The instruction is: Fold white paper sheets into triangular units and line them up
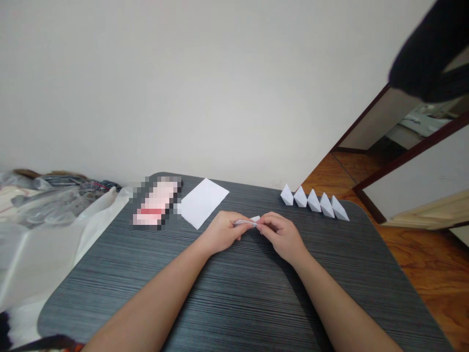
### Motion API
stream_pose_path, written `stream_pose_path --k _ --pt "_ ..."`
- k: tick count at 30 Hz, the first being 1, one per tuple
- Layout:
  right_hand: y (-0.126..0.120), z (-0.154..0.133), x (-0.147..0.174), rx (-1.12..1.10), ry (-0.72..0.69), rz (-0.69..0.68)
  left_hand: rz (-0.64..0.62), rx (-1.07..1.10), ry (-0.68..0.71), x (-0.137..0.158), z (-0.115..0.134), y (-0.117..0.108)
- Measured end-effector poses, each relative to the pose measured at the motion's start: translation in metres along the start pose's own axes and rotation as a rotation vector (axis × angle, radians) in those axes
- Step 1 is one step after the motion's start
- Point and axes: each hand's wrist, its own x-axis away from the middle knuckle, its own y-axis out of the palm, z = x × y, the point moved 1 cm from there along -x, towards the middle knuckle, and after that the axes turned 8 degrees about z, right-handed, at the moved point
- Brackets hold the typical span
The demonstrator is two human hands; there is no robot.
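A small folded piece of white paper (246, 222) is held between my two hands above the dark table. My left hand (224, 231) pinches its left end, fingers closed. At the opposite end, the thumb and fingertips of my right hand (281, 234) are closed on the same paper. My fingers cover part of it, so its full shape is hidden. Several folded white paper shapes (314, 201) with pointed tops stand in a row to the right, beyond my right hand. A stack or sheet of white paper (203, 201) lies flat beyond my left hand.
A pixelated pink and dark object (156, 203) lies at the table's far left. The dark wood-grain table (227, 303) has rounded corners and meets a pale wall (220, 88). Plastic-wrapped items (62, 205) are heaped on the left. A blurred black object (425, 58) hangs at upper right.
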Motion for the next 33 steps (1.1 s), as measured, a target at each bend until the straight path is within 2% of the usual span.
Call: stream_pose_path --k 9,33 --pt "-0.0012 -0.0054 -0.002 0.054 -0.026 0.003 -0.031 0.019 0.02 0.0002 0.0005 -0.0002" --pt "-0.0001 -0.0087 0.0001 0.033 -0.071 -0.004 -0.013 0.046 -0.092 0.0015 0.0014 0.0015"
